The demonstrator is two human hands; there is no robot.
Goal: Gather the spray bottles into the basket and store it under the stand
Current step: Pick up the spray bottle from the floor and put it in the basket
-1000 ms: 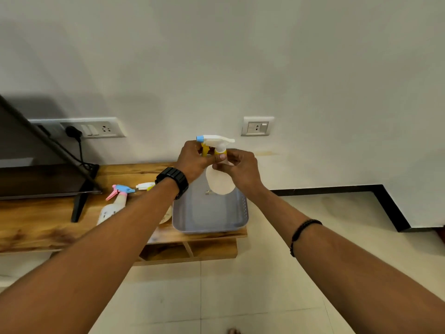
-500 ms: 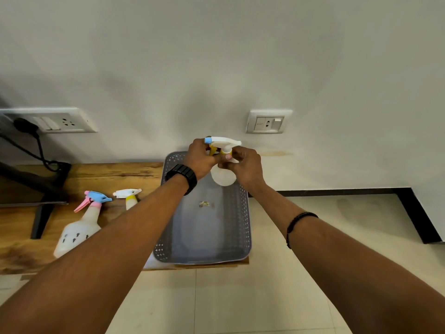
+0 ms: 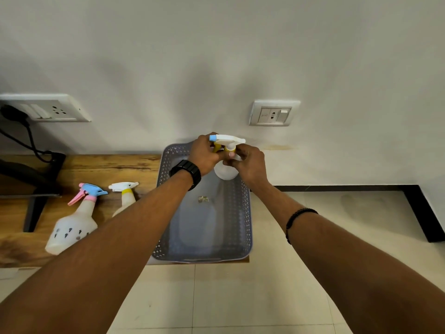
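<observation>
I hold a white spray bottle [image 3: 226, 171] with a white head, blue nozzle and yellow trigger upright over the far end of a grey perforated basket [image 3: 245, 220]. My left hand [image 3: 203, 155] grips its trigger side and my right hand [image 3: 248, 162] grips its neck. The basket sits on the right end of the wooden stand [image 3: 108, 166], holding only a small scrap. Left of the basket, two more bottles lie on the stand: a bottle with a pink and blue head [image 3: 73, 225] and a smaller bottle with a white head and yellow collar [image 3: 125, 197].
A black monitor foot [image 3: 36, 206] and cable stand at the stand's left. Two wall sockets [image 3: 273, 113] are on the white wall. The basket's near end overhangs the stand's front edge above a beige tiled floor [image 3: 240, 297].
The view has dropped and closed in on the basket. Both hands keep holding the same bottle over the basket's far end, slightly lower than before.
</observation>
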